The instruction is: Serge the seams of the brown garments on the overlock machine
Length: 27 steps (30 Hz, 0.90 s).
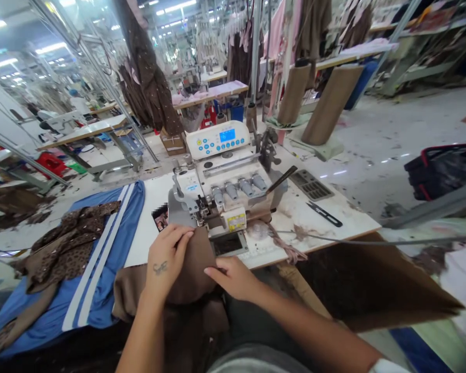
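My left hand (166,257) is curved, its fingers (181,237) arched forward and down, with a small dark tattoo (160,267) on the wrist. My right hand (233,277) lies flatter, palm down, angled toward the left, its forearm (310,331) reaching in from lower right. The grip looks light, though I can't be sure from here.

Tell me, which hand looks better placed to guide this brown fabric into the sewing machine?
Probably the left hand: its fingers rest on the brown fabric close to the front of the overlock sewing machine, while the right hand sits lower, farther from the machine.
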{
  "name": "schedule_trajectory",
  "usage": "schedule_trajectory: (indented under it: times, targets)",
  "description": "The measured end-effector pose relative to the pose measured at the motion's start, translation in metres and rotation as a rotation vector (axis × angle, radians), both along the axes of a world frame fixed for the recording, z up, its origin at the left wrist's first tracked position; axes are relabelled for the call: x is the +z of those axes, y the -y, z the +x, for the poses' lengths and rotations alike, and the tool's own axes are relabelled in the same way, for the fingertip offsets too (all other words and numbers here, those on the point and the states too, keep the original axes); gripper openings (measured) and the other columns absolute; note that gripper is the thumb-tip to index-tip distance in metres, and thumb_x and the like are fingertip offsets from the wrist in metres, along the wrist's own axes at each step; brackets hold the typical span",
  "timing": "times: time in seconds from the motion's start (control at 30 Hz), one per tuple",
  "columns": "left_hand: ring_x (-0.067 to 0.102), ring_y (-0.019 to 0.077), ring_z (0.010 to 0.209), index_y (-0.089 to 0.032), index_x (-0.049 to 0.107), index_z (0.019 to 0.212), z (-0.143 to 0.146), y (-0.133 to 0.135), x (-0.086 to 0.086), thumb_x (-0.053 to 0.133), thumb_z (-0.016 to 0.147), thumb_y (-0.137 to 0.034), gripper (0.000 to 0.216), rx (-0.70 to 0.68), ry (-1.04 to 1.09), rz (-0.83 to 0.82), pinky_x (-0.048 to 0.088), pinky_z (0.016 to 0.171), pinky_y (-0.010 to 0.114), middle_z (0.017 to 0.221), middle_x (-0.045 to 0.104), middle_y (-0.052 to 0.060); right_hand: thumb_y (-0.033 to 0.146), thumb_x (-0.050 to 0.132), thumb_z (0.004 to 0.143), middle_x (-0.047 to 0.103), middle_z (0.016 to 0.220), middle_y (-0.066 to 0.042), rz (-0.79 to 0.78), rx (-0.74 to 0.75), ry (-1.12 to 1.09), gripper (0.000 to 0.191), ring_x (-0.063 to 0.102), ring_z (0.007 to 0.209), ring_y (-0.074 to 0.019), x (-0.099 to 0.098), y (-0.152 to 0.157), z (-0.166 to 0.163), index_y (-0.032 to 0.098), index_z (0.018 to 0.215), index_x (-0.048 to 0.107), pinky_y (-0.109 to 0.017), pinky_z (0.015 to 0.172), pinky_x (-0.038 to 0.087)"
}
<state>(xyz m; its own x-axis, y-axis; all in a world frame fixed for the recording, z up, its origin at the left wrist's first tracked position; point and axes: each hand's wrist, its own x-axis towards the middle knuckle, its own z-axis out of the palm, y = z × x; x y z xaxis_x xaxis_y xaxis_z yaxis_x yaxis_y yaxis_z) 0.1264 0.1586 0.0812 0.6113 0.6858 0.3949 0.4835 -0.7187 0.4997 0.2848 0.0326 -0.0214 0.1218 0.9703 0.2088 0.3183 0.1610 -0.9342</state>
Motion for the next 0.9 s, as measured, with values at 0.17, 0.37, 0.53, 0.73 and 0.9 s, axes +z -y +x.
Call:
schedule_trajectory:
  times: [0.17,0.37,0.53,0.73,0.9]
  targets:
    - [0.064,0.0254,0.11,-0.027,0.076,0.098,0.004,-0.014,-0.002,0.063,0.098,-0.038,0.017,0.038,0.007,-0.051,0.045,0.105,0.044,0.108,0.072,0.006,0.071,0.059,0.097,0.033,0.05,0.005,0.041,-0.038,0.009,0.072,0.031,0.05,-0.0111,-0.011,0.003,-0.007,0.02,0.051,0.037,-0.028,0.052,0.018]
    - [0.036,0.0294,0.152,-0.023,0.063,0.091,0.009,-0.034,-0.011,0.063,0.094,-0.043,0.021,0.104,0.081,-0.298,0.033,0.122,0.049,0.15,0.048,0.012,0.069,0.057,0.1,0.032,0.052,0.006,0.123,-0.086,0.033,0.072,0.03,0.05,-0.0106,-0.003,-0.001,-0.009,0.02,0.053,0.034,-0.029,0.054,0.019]
    - [0.027,0.0269,0.156,-0.024,0.058,0.092,0.01,-0.04,-0.011,0.058,0.097,-0.042,0.019,0.068,0.066,-0.336,0.031,0.124,0.046,0.15,0.046,0.01,0.059,0.056,0.105,0.031,0.055,0.006,0.187,-0.137,0.029,0.066,0.032,0.052,-0.0099,-0.004,-0.006,-0.01,0.02,0.057,0.033,-0.027,0.054,0.02]
    - [0.043,0.0284,0.145,-0.023,0.061,0.092,0.014,-0.064,-0.014,0.06,0.096,-0.042,0.02,0.056,0.064,-0.295,0.033,0.123,0.047,0.146,0.052,0.01,0.053,0.052,0.108,0.035,0.058,0.005,0.224,-0.09,0.022,0.062,0.037,0.054,-0.0104,-0.012,-0.004,-0.009,0.02,0.059,0.038,-0.027,0.055,0.024]
    - [0.046,0.029,0.144,-0.022,0.069,0.111,0.024,-0.109,-0.024,0.063,0.092,-0.044,0.029,0.011,0.155,-0.264,0.032,0.125,0.048,0.149,0.055,0.012,0.051,0.048,0.112,0.039,0.056,0.005,0.303,-0.062,0.09,0.062,0.04,0.053,-0.0105,-0.014,-0.003,-0.007,0.02,0.059,0.041,-0.026,0.054,0.026]
